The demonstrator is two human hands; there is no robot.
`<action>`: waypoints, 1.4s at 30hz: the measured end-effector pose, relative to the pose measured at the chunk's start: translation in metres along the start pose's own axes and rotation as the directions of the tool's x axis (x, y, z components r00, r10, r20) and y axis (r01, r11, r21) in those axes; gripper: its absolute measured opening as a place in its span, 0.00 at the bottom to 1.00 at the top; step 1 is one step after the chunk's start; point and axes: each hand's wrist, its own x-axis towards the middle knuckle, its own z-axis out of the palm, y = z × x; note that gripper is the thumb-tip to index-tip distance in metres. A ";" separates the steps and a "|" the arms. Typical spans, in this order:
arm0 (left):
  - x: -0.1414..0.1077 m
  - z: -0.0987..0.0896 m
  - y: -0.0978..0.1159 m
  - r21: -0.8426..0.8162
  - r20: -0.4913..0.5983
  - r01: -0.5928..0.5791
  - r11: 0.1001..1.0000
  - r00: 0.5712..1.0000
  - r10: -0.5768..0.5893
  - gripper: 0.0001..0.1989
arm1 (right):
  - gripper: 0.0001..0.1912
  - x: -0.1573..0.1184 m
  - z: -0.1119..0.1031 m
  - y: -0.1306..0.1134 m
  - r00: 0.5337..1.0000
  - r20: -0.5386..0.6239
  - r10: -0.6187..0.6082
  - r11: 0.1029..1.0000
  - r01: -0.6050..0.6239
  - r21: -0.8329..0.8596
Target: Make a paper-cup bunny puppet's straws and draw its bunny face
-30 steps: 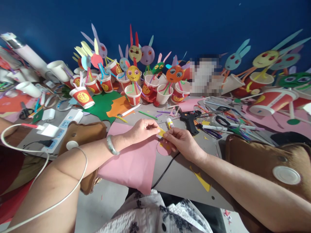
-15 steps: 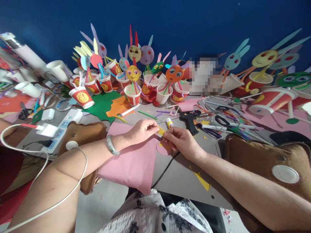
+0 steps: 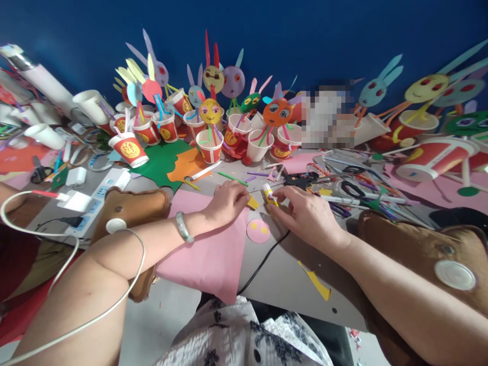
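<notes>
A small yellow paper piece point(image 3: 252, 203) is pinched between the fingers of my left hand point(image 3: 227, 204), above the edge of a pink paper sheet point(image 3: 208, 254). My right hand point(image 3: 310, 216) is at a yellow and white glue stick point(image 3: 270, 195), its thumb and index finger on either side of the tube. On the grey table between my hands lies a pink paper circle point(image 3: 258, 231) with two yellow spots on it.
Paper cups point(image 3: 209, 146) with paper rabbit heads line the back. A black glue gun point(image 3: 301, 179) and scissors point(image 3: 353, 189) lie behind my right hand. Brown cushions point(image 3: 415, 249) flank my arms; a power strip point(image 3: 97, 206) is at left. A person's arm point(image 3: 11, 198) shows at far left.
My right hand has let go of the yellow paper and moved right and up to the glue stick. The pink circle is now uncovered. My left hand keeps the yellow piece.
</notes>
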 end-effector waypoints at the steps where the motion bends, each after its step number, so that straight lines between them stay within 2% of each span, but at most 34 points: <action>1: 0.001 0.001 0.000 0.036 0.003 0.007 0.999 1.000 -0.007 0.10 | 0.12 -0.001 0.001 0.000 0.999 0.030 -0.012 0.994 0.015 -0.110; 3: 0.002 0.002 0.001 0.091 0.020 0.014 0.996 1.000 -0.016 0.10 | 0.17 -0.002 0.005 0.000 0.996 0.092 -0.009 0.966 0.033 -0.255; 5: 0.003 0.003 0.002 0.137 0.039 0.014 0.990 0.999 -0.020 0.09 | 0.18 -0.002 0.008 0.001 0.992 0.128 0.011 0.948 0.031 -0.317; 11: 0.003 0.007 0.000 0.269 0.039 -0.036 0.963 0.999 0.026 0.11 | 0.23 0.002 0.015 0.006 0.995 0.094 0.028 0.947 0.004 -0.321; 15: 0.002 0.009 -0.003 0.348 0.045 -0.074 0.935 0.997 0.062 0.11 | 0.22 0.001 0.013 0.009 0.998 -0.052 -0.030 0.991 0.023 -0.134; 18: 0.001 0.010 -0.003 0.385 0.060 -0.069 0.921 0.997 0.049 0.11 | 0.19 -0.001 0.011 0.009 0.986 -0.168 0.002 0.984 0.028 0.174; 20: 0.002 0.010 -0.003 0.410 0.060 -0.069 0.909 0.997 0.049 0.11 | 0.19 -0.001 0.013 0.010 0.983 -0.162 0.081 0.908 -0.005 0.420; 23: 0.002 0.009 -0.002 0.461 0.048 -0.075 0.884 0.997 0.059 0.11 | 0.20 0.001 0.018 0.010 0.984 -0.051 0.170 0.682 -0.079 0.727; 26: 0.004 0.008 -0.001 0.504 0.051 -0.074 0.861 0.997 0.056 0.11 | 0.21 0.003 0.022 0.007 0.974 0.066 0.218 0.445 -0.159 0.881; 28: 0.005 0.008 -0.001 0.526 0.053 -0.072 0.847 0.997 0.052 0.11 | 0.19 0.004 0.022 0.004 0.962 0.119 0.244 0.356 -0.203 0.912; 35: 0.003 0.006 -0.004 0.510 0.038 -0.083 0.856 0.997 0.074 0.07 | 0.20 -0.001 0.028 -0.003 0.952 0.202 0.231 0.191 -0.248 0.950; 37: 0.000 0.002 -0.004 0.497 0.034 -0.115 0.860 0.993 0.113 0.07 | 0.20 -0.002 0.032 -0.002 0.954 0.209 0.217 0.160 -0.246 0.956; 39: -0.003 -0.003 -0.002 0.496 0.081 -0.218 0.841 0.975 0.205 0.09 | 0.19 -0.002 0.035 -0.001 0.955 0.215 0.204 0.134 -0.245 0.960; 42: -0.010 -0.010 0.002 0.496 0.223 -0.408 0.767 0.913 0.342 0.11 | 0.18 -0.001 0.038 -0.001 0.953 0.230 0.198 0.125 -0.257 0.958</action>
